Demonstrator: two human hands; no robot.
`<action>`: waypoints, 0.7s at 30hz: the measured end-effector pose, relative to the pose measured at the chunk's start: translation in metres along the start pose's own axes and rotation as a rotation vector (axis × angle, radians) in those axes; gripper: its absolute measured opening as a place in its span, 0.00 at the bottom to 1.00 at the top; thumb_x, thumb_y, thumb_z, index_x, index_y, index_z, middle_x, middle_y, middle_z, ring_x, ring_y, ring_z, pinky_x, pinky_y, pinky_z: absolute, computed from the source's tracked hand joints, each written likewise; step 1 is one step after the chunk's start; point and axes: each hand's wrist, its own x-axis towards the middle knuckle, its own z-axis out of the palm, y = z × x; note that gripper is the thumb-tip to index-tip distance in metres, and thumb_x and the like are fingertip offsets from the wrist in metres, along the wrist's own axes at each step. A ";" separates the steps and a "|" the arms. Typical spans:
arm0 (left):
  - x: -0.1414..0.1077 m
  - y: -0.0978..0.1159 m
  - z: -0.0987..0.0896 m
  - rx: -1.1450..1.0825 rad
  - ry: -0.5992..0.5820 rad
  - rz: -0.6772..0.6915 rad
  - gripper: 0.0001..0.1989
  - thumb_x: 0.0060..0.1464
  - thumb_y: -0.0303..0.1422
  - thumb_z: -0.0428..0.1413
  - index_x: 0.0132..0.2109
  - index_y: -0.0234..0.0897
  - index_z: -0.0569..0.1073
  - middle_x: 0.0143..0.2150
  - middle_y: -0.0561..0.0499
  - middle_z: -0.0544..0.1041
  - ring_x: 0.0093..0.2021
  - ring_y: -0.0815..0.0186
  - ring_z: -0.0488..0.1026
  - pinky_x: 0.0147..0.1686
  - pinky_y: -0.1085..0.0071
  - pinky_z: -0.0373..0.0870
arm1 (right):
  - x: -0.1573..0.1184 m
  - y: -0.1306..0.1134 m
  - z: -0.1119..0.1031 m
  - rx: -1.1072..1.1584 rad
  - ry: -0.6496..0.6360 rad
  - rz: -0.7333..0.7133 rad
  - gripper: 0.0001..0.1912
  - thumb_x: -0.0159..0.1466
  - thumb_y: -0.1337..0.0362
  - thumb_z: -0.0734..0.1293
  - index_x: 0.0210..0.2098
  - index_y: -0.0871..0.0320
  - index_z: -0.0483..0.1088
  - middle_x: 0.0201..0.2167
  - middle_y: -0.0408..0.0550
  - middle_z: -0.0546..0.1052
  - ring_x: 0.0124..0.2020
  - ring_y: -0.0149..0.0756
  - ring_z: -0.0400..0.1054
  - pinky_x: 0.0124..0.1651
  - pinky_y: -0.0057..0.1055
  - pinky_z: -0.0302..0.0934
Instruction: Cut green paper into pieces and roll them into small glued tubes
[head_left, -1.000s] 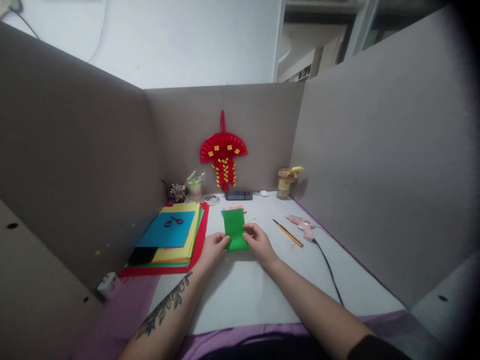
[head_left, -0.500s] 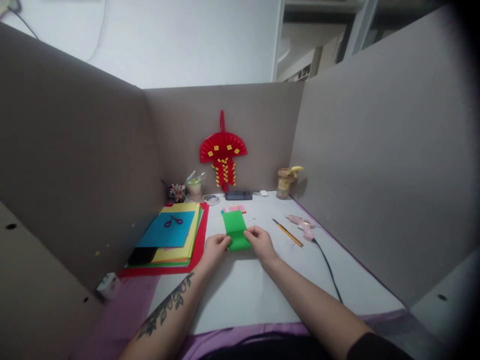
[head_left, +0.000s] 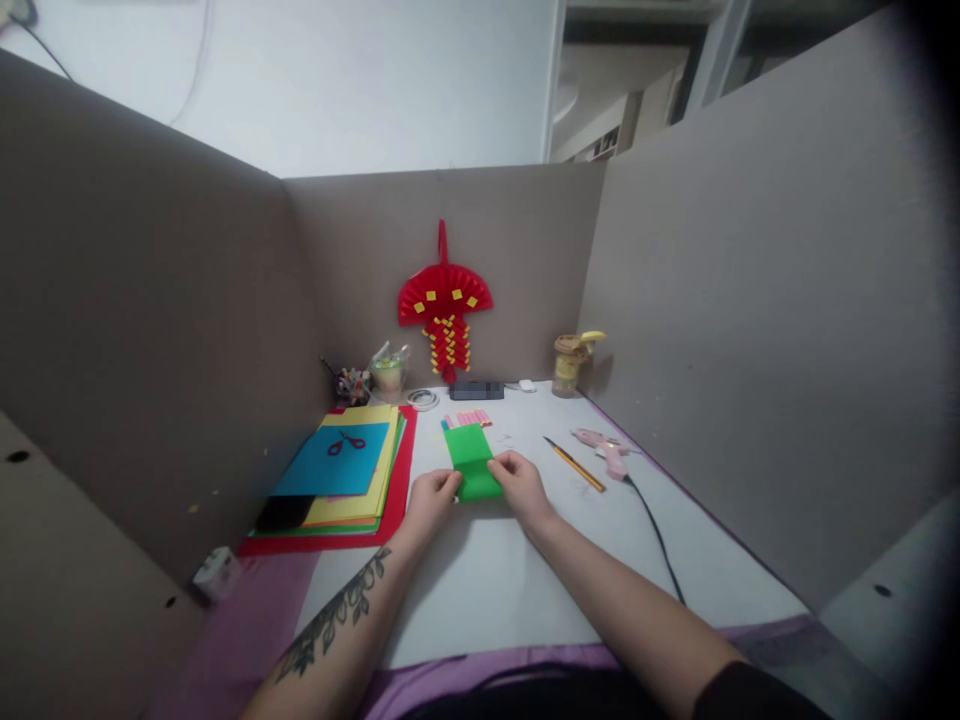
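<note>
A piece of bright green paper [head_left: 470, 450] with a crease across its middle is held above the white table top. My left hand [head_left: 433, 497] pinches its left edge near the crease. On the opposite edge, my right hand [head_left: 522, 487] grips the paper between thumb and fingers. The far part of the sheet tilts up, away from me. Just beyond it lie small pink strips [head_left: 474, 418] on the table.
Left of my hands is a stack of coloured paper [head_left: 352, 508] with scissors [head_left: 346, 443] on top. To the right lie a pencil [head_left: 574, 464] and a pink glue gun [head_left: 604, 449] with its cord. A red paper fan ornament [head_left: 445, 297] hangs on the back panel.
The far part of the green paper has dipped slightly. Both hands keep their hold in nearly the same place.
</note>
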 end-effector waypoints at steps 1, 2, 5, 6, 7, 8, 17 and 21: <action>0.000 0.001 0.000 0.000 0.002 0.006 0.18 0.51 0.43 0.48 0.21 0.34 0.64 0.18 0.55 0.63 0.22 0.70 0.60 0.23 0.75 0.53 | 0.000 0.000 0.001 0.014 0.000 -0.006 0.12 0.54 0.57 0.66 0.24 0.58 0.65 0.20 0.40 0.66 0.24 0.30 0.58 0.29 0.27 0.54; 0.000 0.001 0.000 -0.001 0.004 0.014 0.19 0.51 0.43 0.48 0.21 0.34 0.64 0.18 0.55 0.63 0.22 0.70 0.60 0.23 0.75 0.52 | 0.000 0.000 0.002 0.038 0.004 -0.018 0.11 0.53 0.57 0.67 0.24 0.58 0.64 0.21 0.40 0.66 0.24 0.30 0.59 0.29 0.27 0.54; 0.000 -0.001 0.000 -0.024 0.013 0.027 0.19 0.51 0.43 0.48 0.21 0.34 0.64 0.18 0.55 0.62 0.22 0.70 0.59 0.23 0.75 0.52 | 0.000 0.000 0.005 0.153 0.021 -0.027 0.12 0.52 0.58 0.68 0.31 0.56 0.64 0.22 0.38 0.67 0.24 0.29 0.60 0.29 0.26 0.55; 0.000 -0.002 0.000 -0.038 0.015 0.026 0.19 0.51 0.44 0.49 0.21 0.34 0.64 0.18 0.56 0.61 0.22 0.70 0.59 0.23 0.75 0.52 | 0.000 -0.001 0.005 0.194 0.017 -0.006 0.14 0.51 0.58 0.69 0.34 0.56 0.64 0.22 0.38 0.66 0.23 0.29 0.60 0.28 0.26 0.55; 0.001 -0.003 0.000 -0.055 0.015 0.022 0.18 0.51 0.44 0.49 0.22 0.34 0.64 0.19 0.56 0.60 0.22 0.70 0.59 0.23 0.75 0.52 | 0.001 -0.002 0.006 0.229 0.001 0.027 0.16 0.51 0.58 0.69 0.36 0.56 0.64 0.22 0.38 0.67 0.23 0.29 0.60 0.27 0.26 0.55; 0.001 -0.003 0.000 -0.072 0.011 0.019 0.18 0.51 0.44 0.49 0.22 0.35 0.64 0.19 0.56 0.60 0.22 0.71 0.58 0.23 0.76 0.53 | 0.001 -0.003 0.006 0.257 -0.027 0.066 0.17 0.50 0.57 0.69 0.36 0.56 0.65 0.22 0.39 0.68 0.23 0.29 0.60 0.27 0.26 0.55; 0.002 -0.006 0.001 -0.164 -0.033 0.023 0.18 0.51 0.45 0.50 0.23 0.34 0.66 0.20 0.56 0.61 0.23 0.71 0.59 0.23 0.75 0.55 | 0.003 -0.008 0.000 0.249 -0.064 0.167 0.17 0.46 0.53 0.72 0.26 0.59 0.69 0.23 0.45 0.73 0.26 0.35 0.65 0.30 0.31 0.60; 0.001 -0.004 0.000 -0.205 -0.043 0.022 0.17 0.49 0.44 0.52 0.25 0.33 0.70 0.20 0.55 0.65 0.23 0.70 0.62 0.24 0.75 0.56 | 0.003 -0.010 -0.001 0.185 -0.066 0.108 0.16 0.47 0.53 0.70 0.25 0.59 0.68 0.22 0.44 0.72 0.25 0.33 0.63 0.30 0.29 0.58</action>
